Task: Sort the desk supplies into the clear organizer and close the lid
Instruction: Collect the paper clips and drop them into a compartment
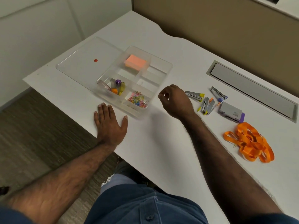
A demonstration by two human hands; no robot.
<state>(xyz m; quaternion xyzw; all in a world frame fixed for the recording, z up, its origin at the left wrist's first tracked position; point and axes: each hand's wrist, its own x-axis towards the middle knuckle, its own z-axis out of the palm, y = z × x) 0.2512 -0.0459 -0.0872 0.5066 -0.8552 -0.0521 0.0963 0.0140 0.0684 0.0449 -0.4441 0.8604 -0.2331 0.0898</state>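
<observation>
Organizer [159, 79], paperclips [137, 100], sticky notes [135, 62]

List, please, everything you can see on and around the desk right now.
clear organizer: one, transparent, desk centre, open
lid: one, clear with a red dot, flat to the organizer's left
sticky notes: one pad, orange-pink, far compartment
small tubes: several, mixed colours, near-left compartment
paper clips: many, multicoloured, near-right compartment
staple removers: several, grey with coloured tips, loose, right of the organizer
stapler: one, grey and purple, beside them
lanyards: a tangled orange heap, near right
cable hatch: one, grey, set into the desk
left hand: flat on the desk
right hand: curled, hovering, apparently empty
</observation>
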